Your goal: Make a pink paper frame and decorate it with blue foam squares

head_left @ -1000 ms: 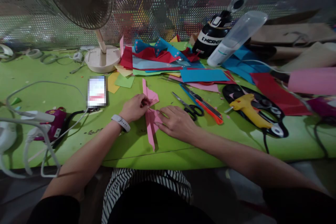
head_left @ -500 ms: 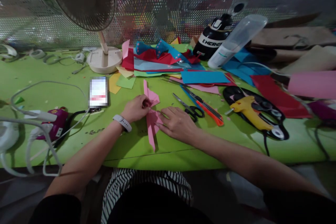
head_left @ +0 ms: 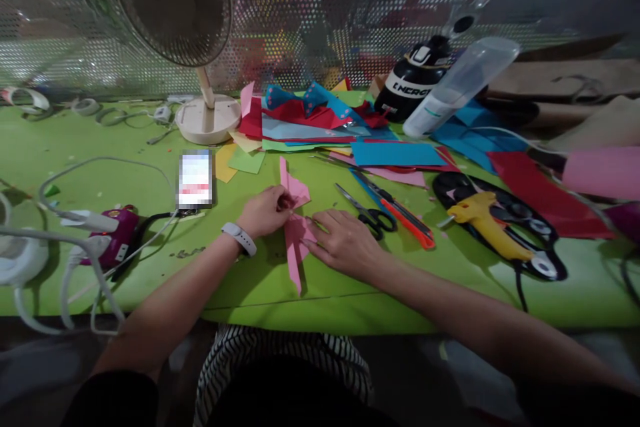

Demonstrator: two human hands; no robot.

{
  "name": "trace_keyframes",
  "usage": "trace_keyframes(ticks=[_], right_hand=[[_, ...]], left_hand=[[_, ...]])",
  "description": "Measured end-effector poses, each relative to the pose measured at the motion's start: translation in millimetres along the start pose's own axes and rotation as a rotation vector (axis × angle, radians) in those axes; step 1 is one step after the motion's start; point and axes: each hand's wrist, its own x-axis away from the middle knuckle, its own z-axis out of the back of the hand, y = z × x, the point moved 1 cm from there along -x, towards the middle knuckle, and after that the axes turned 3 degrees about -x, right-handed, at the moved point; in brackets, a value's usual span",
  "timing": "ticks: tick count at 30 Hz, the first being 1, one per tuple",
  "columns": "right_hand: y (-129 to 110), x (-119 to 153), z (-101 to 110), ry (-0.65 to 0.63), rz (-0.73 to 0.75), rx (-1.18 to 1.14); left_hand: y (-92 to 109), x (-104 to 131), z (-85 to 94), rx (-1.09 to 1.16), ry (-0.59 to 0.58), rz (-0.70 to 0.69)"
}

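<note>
Head view: the scene has slid slightly right and down; I read that as head movement.
Pink paper [head_left: 293, 257]: folded, on the table [head_left: 323, 179], between both hands; no new fold shows, so I judge the work is at a steady hold.
Left hand [head_left: 266, 209]: at the paper's left side, fingers closed on its narrow middle, as before.
Right hand [head_left: 346, 240]: touching the paper's right edge; I can't tell whether it pinches.
Scissors [head_left: 361, 207]: right of the paper, open-bladed or not unclear.
</note>
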Motion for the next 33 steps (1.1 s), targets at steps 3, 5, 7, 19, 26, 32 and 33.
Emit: trace_keyframes(ticks=[3, 5, 7, 19, 26, 32, 33], right_hand=[[0.2, 0.6, -0.5, -0.020, -0.008, 0.001], [0.2, 1.0, -0.7, -0.032, -0.014, -0.003], [-0.1, 1.3, -0.8, -0.039, -0.019, 0.000], [12.6, -0.3, 2.2, -0.038, -0.118, -0.186], [31.6, -25.6, 7.3, -0.473, -0.582, -0.599], [41.7, -31.9, 2.3, -0.672, -0.680, -0.822], [43.0, -32.1, 1.1, -0.682, -0.688, -0.823]], left_hand=[[1.8, 1.0, 1.2, -0.011, 0.003, 0.010], [3.0, 1.6, 1.8, -0.014, 0.004, 0.014], [3.8, 1.9, 2.0, -0.009, 0.002, 0.018], [2.0, 3.9, -2.1, -0.025, 0.019, 0.001], [3.6, 4.4, -0.7, -0.032, 0.007, 0.018], [5.1, 6.0, 0.1, -0.018, -0.005, 0.017], [4.9, 6.1, 0.0, -0.021, 0.000, 0.016]])
